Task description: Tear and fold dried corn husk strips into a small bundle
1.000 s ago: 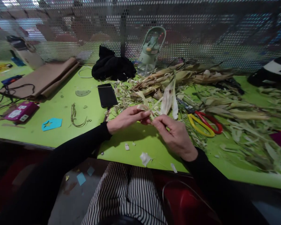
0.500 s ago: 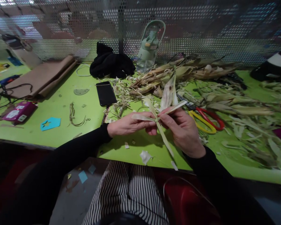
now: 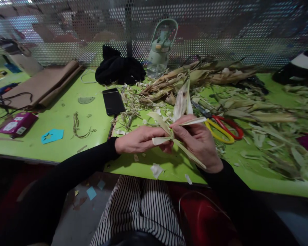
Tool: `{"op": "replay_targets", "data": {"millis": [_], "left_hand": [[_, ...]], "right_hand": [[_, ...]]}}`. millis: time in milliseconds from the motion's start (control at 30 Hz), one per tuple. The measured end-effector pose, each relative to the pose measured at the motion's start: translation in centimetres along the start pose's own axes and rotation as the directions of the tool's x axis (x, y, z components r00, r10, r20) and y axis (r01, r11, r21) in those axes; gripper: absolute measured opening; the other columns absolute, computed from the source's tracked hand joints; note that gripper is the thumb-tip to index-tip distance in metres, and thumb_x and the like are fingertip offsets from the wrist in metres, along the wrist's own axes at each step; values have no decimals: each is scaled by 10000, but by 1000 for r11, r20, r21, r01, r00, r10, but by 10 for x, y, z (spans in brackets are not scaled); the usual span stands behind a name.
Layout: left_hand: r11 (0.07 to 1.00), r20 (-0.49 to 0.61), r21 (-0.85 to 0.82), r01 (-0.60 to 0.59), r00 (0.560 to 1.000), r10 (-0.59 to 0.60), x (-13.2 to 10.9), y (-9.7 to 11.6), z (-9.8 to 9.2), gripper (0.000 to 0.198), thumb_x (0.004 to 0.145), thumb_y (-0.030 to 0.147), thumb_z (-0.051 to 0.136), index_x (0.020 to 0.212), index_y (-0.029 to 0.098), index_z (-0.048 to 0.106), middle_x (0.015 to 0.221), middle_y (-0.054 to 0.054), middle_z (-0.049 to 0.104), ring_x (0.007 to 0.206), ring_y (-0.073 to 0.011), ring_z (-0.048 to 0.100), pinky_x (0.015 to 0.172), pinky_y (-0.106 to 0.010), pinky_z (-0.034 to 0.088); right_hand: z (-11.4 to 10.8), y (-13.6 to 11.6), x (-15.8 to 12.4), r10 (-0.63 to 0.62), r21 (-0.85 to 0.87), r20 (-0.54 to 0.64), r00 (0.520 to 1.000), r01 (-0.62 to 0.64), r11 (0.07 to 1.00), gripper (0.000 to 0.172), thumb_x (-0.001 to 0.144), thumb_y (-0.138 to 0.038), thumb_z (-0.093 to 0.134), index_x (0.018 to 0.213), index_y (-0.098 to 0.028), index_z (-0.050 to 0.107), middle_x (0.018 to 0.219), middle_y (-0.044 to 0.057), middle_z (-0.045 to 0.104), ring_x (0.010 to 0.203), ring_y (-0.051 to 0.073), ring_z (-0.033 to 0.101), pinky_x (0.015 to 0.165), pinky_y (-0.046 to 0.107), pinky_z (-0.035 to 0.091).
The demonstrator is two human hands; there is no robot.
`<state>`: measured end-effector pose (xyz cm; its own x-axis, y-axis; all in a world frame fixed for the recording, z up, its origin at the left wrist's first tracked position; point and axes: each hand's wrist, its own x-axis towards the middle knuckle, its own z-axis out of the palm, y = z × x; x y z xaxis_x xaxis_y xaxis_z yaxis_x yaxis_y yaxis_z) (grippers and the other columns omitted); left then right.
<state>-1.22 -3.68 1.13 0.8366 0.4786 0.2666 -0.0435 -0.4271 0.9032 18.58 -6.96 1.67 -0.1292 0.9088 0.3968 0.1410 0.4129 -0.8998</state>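
Pale corn husk strips (image 3: 161, 122) cross one another at a small knot between my two hands, their ends sticking out in several directions. My left hand (image 3: 143, 139) is closed on the strips from the left, its fingers partly behind them. From the right, my right hand (image 3: 195, 140) pinches them near the crossing with thumb and fingers. One strip end points right over the right hand, and another slants down across its palm side. Just beyond the hands a wider dried husk (image 3: 181, 100) lies on the green table (image 3: 92, 147).
Scissors (image 3: 224, 129) with red and yellow handles lie right of my right hand. Behind are dried corn husks (image 3: 202, 77), a green-lidded bottle (image 3: 159, 54) and black cloth (image 3: 119, 66). A phone (image 3: 113, 101), blue paper tag (image 3: 52, 136) and purple box (image 3: 18, 123) lie to the left.
The husk strips have turned in my hands: the lower end has swung to the right, toward my right wrist. Both hands keep their hold, and the view has shifted slightly.
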Motion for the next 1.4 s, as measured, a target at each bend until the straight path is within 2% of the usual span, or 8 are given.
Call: {"op": "replay_targets", "data": {"millis": [200, 400, 533, 700, 800, 1000, 1267, 1400], "left_hand": [[989, -50, -86, 119, 991, -124, 5, -6, -2, 305, 980, 419, 559, 923, 145, 679, 926, -79, 741, 869, -137, 678, 869, -269, 522], [816, -264, -570, 96, 919, -292, 13, -25, -9, 176, 947, 243, 578, 1005, 109, 675, 970, -114, 752, 902, -151, 710, 946, -332, 541], [693, -281, -716, 84, 874, -397, 18, -27, -10, 247, 997, 226, 480, 1011, 96, 690, 985, -133, 765, 899, -155, 721, 954, -353, 542], [684, -341, -728, 41, 844, -414, 21, -28, -11, 148, 933, 173, 629, 1065, 134, 681, 1062, -94, 758, 901, -142, 720, 866, -308, 538], [671, -388, -742, 2, 814, -431, 22, -30, -12, 106, 914, 122, 635, 1015, 133, 666, 994, -58, 748, 834, -109, 703, 781, -250, 512], [577, -340, -816, -31, 833, -436, 24, -30, -10, 81, 871, 66, 648, 927, 121, 629, 859, -6, 692, 758, -72, 654, 926, -288, 503], [579, -293, -815, 30, 840, -456, 24, -37, -7, 181, 804, 88, 754, 944, 119, 644, 823, -1, 682, 770, -76, 640, 878, -262, 475], [553, -307, -833, -4, 836, -456, 24, -38, -6, 209, 818, 58, 724, 997, 131, 646, 873, -19, 721, 813, -83, 667, 873, -246, 482]], "right_hand": [[-4, 13, 6, 111, 15, 5, 994, -111, 994, 249, 868, -455, 745, 802, -225, 677, 717, -23, 608, 614, 111, 562, 580, 254, 481], [-13, 41, 22, 134, 7, -167, 977, -135, 991, 316, 904, -528, 671, 1054, -249, 659, 903, 2, 683, 728, 134, 615, 625, 263, 510], [-13, 44, 23, 9, -206, -162, 987, -43, 978, 288, 936, -500, 628, 1032, -230, 652, 955, 33, 690, 829, 172, 641, 728, 316, 533], [-10, 41, 19, -303, -474, -190, 934, 183, 861, 195, 952, -392, 615, 1045, -222, 640, 1035, 66, 669, 873, 199, 637, 755, 362, 529], [-7, 41, 18, -496, -643, -59, 867, 347, 683, 142, 925, -288, 654, 1057, -236, 644, 1040, 75, 667, 894, 223, 636, 755, 388, 537], [5, 45, 12, -588, -700, 240, 772, 557, 446, 415, 890, -230, 711, 1286, -298, 608, 1018, 62, 667, 929, 252, 646, 770, 408, 558], [10, 49, 6, -494, -650, 155, 855, 465, 601, 394, 895, -195, 657, 1277, -265, 589, 942, 30, 699, 736, 186, 640, 664, 339, 552], [10, 47, 5, -539, -668, 259, 802, 552, 500, 300, 928, -148, 610, 1203, -261, 649, 977, 52, 745, 858, 214, 696, 770, 363, 579]]}}
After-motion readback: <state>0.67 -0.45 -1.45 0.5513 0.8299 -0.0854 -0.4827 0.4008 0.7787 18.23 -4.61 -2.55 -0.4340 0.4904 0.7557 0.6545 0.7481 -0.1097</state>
